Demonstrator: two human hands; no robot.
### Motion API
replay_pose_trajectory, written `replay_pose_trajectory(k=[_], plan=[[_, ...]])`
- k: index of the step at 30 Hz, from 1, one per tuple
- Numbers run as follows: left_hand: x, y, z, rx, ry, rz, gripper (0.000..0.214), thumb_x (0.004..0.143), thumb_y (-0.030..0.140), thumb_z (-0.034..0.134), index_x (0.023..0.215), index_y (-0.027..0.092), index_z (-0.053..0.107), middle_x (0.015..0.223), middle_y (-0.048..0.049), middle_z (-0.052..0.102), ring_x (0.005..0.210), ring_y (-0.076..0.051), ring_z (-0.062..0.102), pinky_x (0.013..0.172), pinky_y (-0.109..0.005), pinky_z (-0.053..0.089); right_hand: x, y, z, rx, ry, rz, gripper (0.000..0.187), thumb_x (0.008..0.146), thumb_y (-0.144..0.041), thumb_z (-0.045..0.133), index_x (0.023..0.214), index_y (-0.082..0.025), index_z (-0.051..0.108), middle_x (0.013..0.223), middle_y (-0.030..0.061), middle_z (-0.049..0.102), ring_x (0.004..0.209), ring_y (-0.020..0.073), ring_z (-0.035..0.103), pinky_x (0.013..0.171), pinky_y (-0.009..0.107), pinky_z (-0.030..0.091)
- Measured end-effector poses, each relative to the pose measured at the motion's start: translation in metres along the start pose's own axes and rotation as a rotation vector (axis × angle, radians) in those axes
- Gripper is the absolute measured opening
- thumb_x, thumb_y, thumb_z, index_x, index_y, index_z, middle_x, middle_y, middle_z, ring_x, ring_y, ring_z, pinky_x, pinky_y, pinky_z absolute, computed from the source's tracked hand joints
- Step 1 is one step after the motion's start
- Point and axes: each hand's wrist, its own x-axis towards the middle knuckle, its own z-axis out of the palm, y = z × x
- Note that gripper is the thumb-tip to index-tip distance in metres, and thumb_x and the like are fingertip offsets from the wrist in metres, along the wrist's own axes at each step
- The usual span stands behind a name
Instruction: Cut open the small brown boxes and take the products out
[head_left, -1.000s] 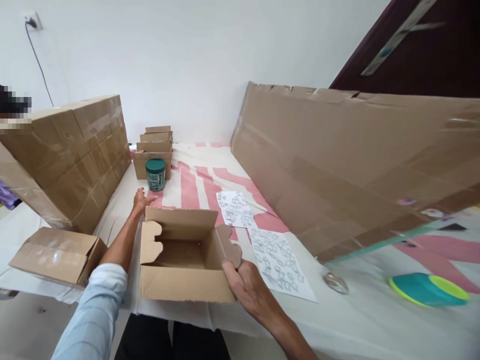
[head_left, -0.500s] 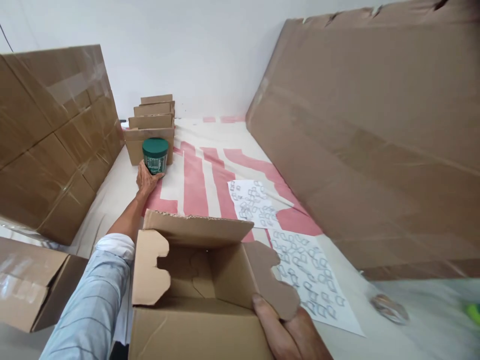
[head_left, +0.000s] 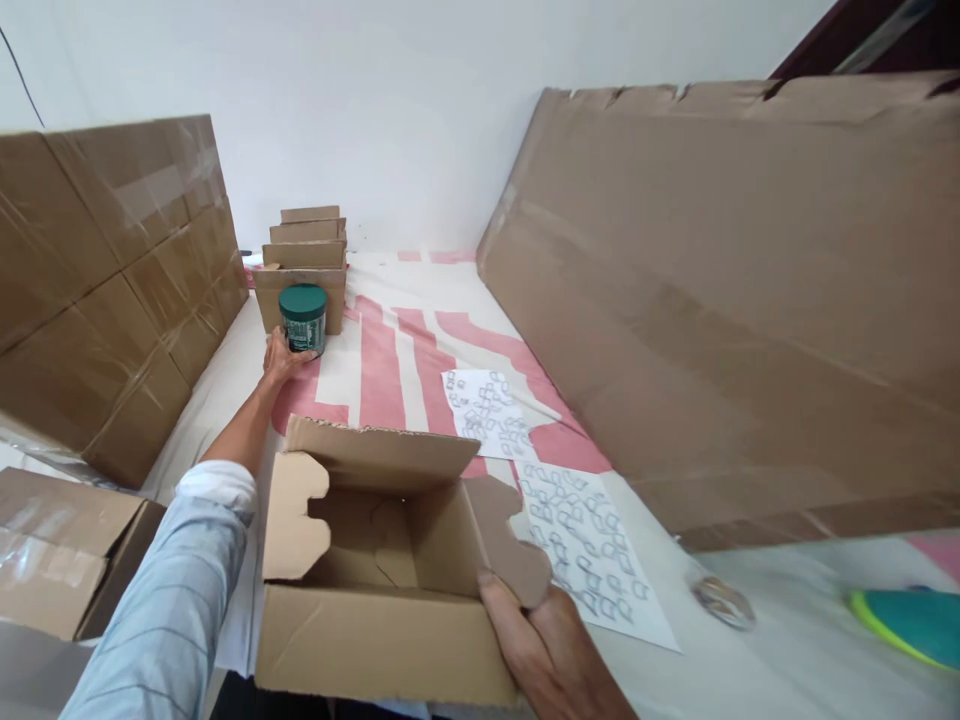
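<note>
Left, near corner of the tabletop (head_left: 420,285): closed carton (head_left: 52,540), smooth brown board, glossy tape along its top. Beyond it, a block of cartons (head_left: 120,270) stands along the left edge, board creased under shiny tape. Tabletop cover is wrinkled pale cloth patterned in pink.

Toward the far left corner: row of small boxes (head_left: 304,255), flaps upright. Just in front stands the green tub (head_left: 303,318), cylindrical, upright, flat-lidded, label printed. Left hand (head_left: 283,358) curves round its lower left side, thumb across the front; tub lies inside the grip.

At the near edge: open box (head_left: 382,640), plain corrugated board, rough-edged far flap, notched side flaps. Right hand (head_left: 551,635) pinches its right near corner, so the box extends leftward from the grip.

Farther right: paper sheets (head_left: 592,540) with drawn outlines; a large cardboard panel (head_left: 720,300), ragged along its top.
</note>
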Motion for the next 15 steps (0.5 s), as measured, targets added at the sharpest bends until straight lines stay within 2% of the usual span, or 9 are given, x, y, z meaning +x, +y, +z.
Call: replay_pose_trajectory(k=[3, 5, 7, 10, 13, 15], plan=[[-0.033, 0.011, -0.03, -0.089, 0.006, -0.054, 0.071, 0.063, 0.039, 0.095, 0.124, 0.016, 0.067, 0.138, -0.0217, 0.068, 0.134, -0.045, 0.063, 0.111, -0.058, 0.052, 0.005, -0.008, 0.0, 0.013, -0.009, -0.041, 0.034, 0.094, -0.05, 0.053, 0.083, -0.023, 0.071, 0.066, 0.0086, 0.063, 0.087, 0.032, 0.068, 0.075, 0.035, 0.056], [-0.072, 0.015, -0.058, -0.159, -0.004, -0.086, 0.06, 0.07, 0.047, 0.089, 0.119, 0.018, 0.072, 0.132, -0.02, 0.072, 0.121, -0.042, 0.071, 0.098, -0.056, 0.059, 0.009, -0.014, 0.0, 0.022, -0.012, -0.068, 0.032, 0.094, -0.047, 0.051, 0.077, -0.024, 0.066, 0.064, 0.0058, 0.059, 0.081, 0.0278, 0.065, 0.069, 0.032, 0.052], [-0.124, 0.015, -0.089, -0.224, 0.002, -0.105, 0.053, 0.077, 0.055, 0.081, 0.117, 0.021, 0.074, 0.13, -0.0177, 0.075, 0.115, -0.039, 0.075, 0.09, -0.053, 0.063, 0.015, -0.022, 0.001, 0.025, -0.024, -0.094, 0.032, 0.094, -0.044, 0.047, 0.071, -0.025, 0.057, 0.061, 0.0019, 0.052, 0.068, 0.0224, 0.058, 0.062, 0.031, 0.046], [-0.213, 0.009, -0.128, -0.3, 0.034, -0.121, 0.046, 0.082, 0.059, 0.073, 0.115, 0.027, 0.075, 0.13, -0.0149, 0.076, 0.113, -0.035, 0.076, 0.088, -0.053, 0.064, 0.034, -0.039, 0.002, 0.019, -0.043, -0.168, 0.033, 0.094, -0.041, 0.042, 0.065, -0.027, 0.04, 0.056, -0.0025, 0.04, 0.057, 0.0161, 0.044, 0.057, 0.03, 0.034], [-0.284, 0.001, -0.145, -0.308, 0.174, -0.132, 0.037, 0.082, 0.054, 0.077, 0.113, 0.032, 0.076, 0.12, -0.0103, 0.079, 0.108, -0.03, 0.076, 0.087, -0.048, 0.063, 0.069, -0.065, 0.009, 0.014, -0.023, -0.231, 0.032, 0.093, -0.038, 0.04, 0.063, -0.027, 0.036, 0.057, -0.0016, 0.041, 0.06, 0.0153, 0.043, 0.058, 0.03, 0.031], [-0.306, 0.001, -0.143, -0.23, 0.163, -0.082, 0.027, 0.081, 0.05, 0.077, 0.102, 0.031, 0.076, 0.107, -0.0084, 0.079, 0.099, -0.028, 0.076, 0.082, -0.044, 0.062, 0.1, -0.087, 0.019, -0.006, -0.026, -0.201, 0.031, 0.092, -0.034, 0.041, 0.062, -0.026, 0.041, 0.058, 0.0006, 0.046, 0.061, 0.0158, 0.046, 0.06, 0.03, 0.032]])
